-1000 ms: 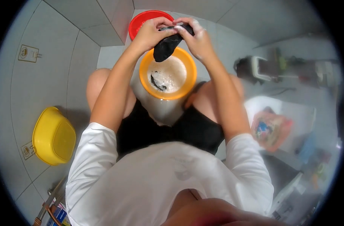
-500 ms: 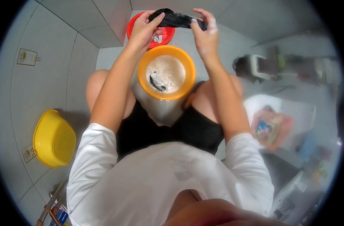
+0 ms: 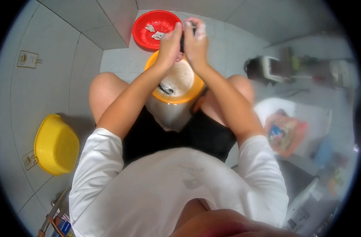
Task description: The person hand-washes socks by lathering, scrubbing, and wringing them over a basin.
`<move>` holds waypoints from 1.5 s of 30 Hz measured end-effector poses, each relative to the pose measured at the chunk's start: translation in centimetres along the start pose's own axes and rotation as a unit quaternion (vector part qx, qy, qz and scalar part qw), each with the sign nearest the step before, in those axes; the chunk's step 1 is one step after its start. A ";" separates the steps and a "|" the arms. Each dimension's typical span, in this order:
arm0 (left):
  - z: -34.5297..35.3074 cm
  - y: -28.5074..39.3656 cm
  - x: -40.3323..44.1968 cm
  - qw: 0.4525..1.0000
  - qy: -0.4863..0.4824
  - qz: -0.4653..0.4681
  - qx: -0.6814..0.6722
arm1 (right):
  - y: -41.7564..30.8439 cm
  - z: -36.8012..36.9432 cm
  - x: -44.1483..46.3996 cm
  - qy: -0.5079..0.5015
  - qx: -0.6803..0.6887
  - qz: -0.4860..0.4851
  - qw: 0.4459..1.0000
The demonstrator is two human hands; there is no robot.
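In the upper centre of the frame, foamy water (image 3: 183,81) is held in an orange basin (image 3: 199,85), with a dark piece (image 3: 166,89) lying at its lower left. Small white pieces (image 3: 157,36) are contained in a red basin (image 3: 137,36) at upper left. Tiled floor (image 3: 118,60) and grey tiled wall (image 3: 50,87) are seen around them. A yellow basin (image 3: 56,146) is placed against the wall at lower left; a pink bag (image 3: 291,138) is blurred at right. A black cloth (image 3: 182,42), mostly hidden by fingers, is grasped in the grip of left hand (image 3: 170,45) and right hand (image 3: 196,44), by which the orange basin's upper rim is partly covered.
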State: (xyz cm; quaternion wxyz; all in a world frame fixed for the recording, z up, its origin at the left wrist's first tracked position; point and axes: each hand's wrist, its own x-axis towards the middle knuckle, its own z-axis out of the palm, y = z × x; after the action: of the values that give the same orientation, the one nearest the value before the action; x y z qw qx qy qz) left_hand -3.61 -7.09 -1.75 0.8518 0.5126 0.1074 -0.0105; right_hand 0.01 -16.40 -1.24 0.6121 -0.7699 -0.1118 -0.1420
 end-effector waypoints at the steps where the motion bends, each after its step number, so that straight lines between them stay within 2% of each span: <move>1: -0.5 -0.1 0.6 0.999 0.031 0.019 0.000 | -2.4 0.1 -1.6 -0.043 0.053 0.034 0.997; 2: -0.6 0.3 1.0 0.999 0.031 0.020 0.001 | -2.2 0.4 -2.3 -0.043 0.054 0.034 0.997; 3: -0.8 0.6 1.3 0.997 0.076 -0.006 -0.024 | -1.5 0.8 -3.2 -0.089 0.021 -0.127 0.988; 4: -1.0 0.7 1.8 0.991 0.122 -0.033 -0.050 | -1.7 1.0 -3.5 -0.132 -0.013 -0.284 0.950; 5: -1.7 0.4 2.2 0.965 0.063 -0.143 -0.210 | -1.7 0.7 -2.9 -0.130 -0.063 -0.294 0.945; 6: -2.0 -0.2 2.0 0.965 0.063 -0.145 -0.210 | -1.7 0.5 -2.0 -0.130 -0.064 -0.292 0.945; 8: -1.1 0.5 -0.2 0.989 -0.072 -0.110 -0.065 | -1.9 0.4 0.5 -0.006 0.026 -0.063 0.998; 9: -0.2 0.9 -0.8 0.987 -0.082 -0.111 -0.085 | -0.2 0.7 1.4 0.051 0.064 -0.022 0.996; 10: -1.0 0.6 -0.1 0.987 -0.082 -0.110 -0.087 | 0.2 0.8 0.9 0.050 0.063 -0.023 0.996; 12: -3.6 -0.7 2.1 0.988 -0.085 -0.126 0.003 | 0.0 0.9 -1.3 -0.050 0.007 -0.104 0.993; 13: -3.3 -0.7 2.2 0.992 0.008 -0.082 -0.098 | -0.3 0.7 -2.4 -0.120 -0.093 -0.148 0.977; 14: -3.6 -0.2 2.4 0.992 0.008 -0.081 -0.096 | -0.6 0.6 -2.5 -0.118 -0.092 -0.148 0.978; 16: -4.6 1.2 2.6 0.972 -0.031 -0.199 -0.119 | -1.6 0.5 -2.2 -0.234 -0.055 -0.310 0.920; 17: -3.1 0.4 2.1 0.984 0.019 -0.140 -0.105 | -1.8 0.2 -1.0 -0.192 -0.025 -0.303 0.933; 18: -4.0 1.2 1.2 0.984 -0.080 -0.149 -0.058 | -1.4 0.1 0.1 -0.193 -0.026 -0.302 0.933; 19: -2.8 2.1 0.2 0.984 -0.087 -0.148 -0.043 | -0.9 0.0 1.2 -0.137 0.040 -0.151 0.978; 20: -1.7 2.7 -0.3 0.984 -0.093 -0.147 -0.028 | -0.6 0.0 1.8 -0.077 0.105 0.005 0.992; 21: -2.0 2.6 0.4 0.989 -0.091 -0.116 -0.008 | -0.4 0.0 1.4 -0.042 0.039 0.008 0.998; 22: -1.6 2.9 0.6 0.989 -0.092 -0.115 -0.009 | -0.4 0.6 0.4 -0.042 0.039 0.007 0.998; 24: -0.4 4.1 0.9 0.984 0.088 -0.131 -0.080 | -1.0 1.8 -2.6 -0.037 -0.043 -0.197 0.979; 25: -0.6 4.2 0.2 0.980 0.127 -0.132 -0.082 | -1.2 1.5 -3.2 -0.107 -0.126 -0.224 0.961; 26: -1.0 3.9 0.2 0.980 0.127 -0.133 -0.081 | -0.9 1.3 -2.6 -0.106 -0.125 -0.223 0.961; 28: -1.5 2.9 0.0 0.978 0.020 -0.176 -0.114 | -0.2 1.0 -0.5 -0.054 -0.106 -0.229 0.966; 29: -1.1 2.9 -0.3 0.979 -0.042 -0.153 -0.128 | -1.4 0.8 1.1 0.016 -0.054 -0.166 0.985; 30: -0.9 2.4 -0.3 0.989 -0.062 -0.123 -0.050 | -1.0 0.2 1.6 0.016 -0.057 -0.165 0.985; 32: -0.8 2.3 -0.3 0.992 -0.059 -0.110 0.024 | -0.6 -0.8 2.2 0.006 -0.124 -0.052 0.991; 34: -1.8 2.7 0.2 0.995 -0.038 -0.080 0.034 | -0.4 0.0 0.5 0.004 -0.138 -0.061 0.988; 35: -2.3 2.8 0.8 0.998 -0.017 -0.050 0.044 | -0.5 0.7 -0.7 -0.027 -0.150 -0.157 0.976; 36: -2.0 2.4 1.6 0.999 0.035 0.019 -0.030 | -0.5 1.4 -1.6 -0.056 -0.159 -0.251 0.953; 37: -2.3 2.2 1.5 0.996 0.037 0.029 -0.076 | -1.2 2.0 -2.2 -0.072 -0.148 -0.267 0.949; 38: -2.6 1.9 1.5 0.991 0.038 0.038 -0.122 | -1.8 1.9 -1.9 -0.073 -0.147 -0.266 0.950; 39: -2.5 1.4 1.3 0.991 0.039 0.036 -0.122 | -2.4 1.5 -1.2 -0.059 -0.120 -0.170 0.976; 40: -1.3 1.7 0.5 0.996 0.052 0.042 -0.056 | -2.9 1.0 -0.6 -0.045 -0.091 -0.073 0.992; 41: -0.3 2.0 -0.1 0.997 0.065 0.049 0.009 | -1.7 0.9 0.9 0.003 -0.024 -0.065 0.998; 42: 0.1 2.2 -0.6 0.998 0.042 0.025 0.049 | -0.6 0.1 2.1 0.003 -0.025 -0.064 0.998; 44: 0.7 2.4 -1.1 0.995 -0.050 -0.027 0.086 | 0.4 -1.2 3.6 0.064 -0.061 -0.050 0.995; 45: 0.8 2.2 -1.0 0.995 -0.049 -0.026 0.086 | 1.1 -1.0 3.4 0.063 -0.060 -0.051 0.995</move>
State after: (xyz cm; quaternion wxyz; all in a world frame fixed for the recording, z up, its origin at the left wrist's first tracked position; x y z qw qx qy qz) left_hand -4.17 -6.81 0.74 0.8085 0.5795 0.0779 -0.0667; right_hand 3.49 -17.67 -0.77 0.5624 -0.7881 -0.1031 -0.2279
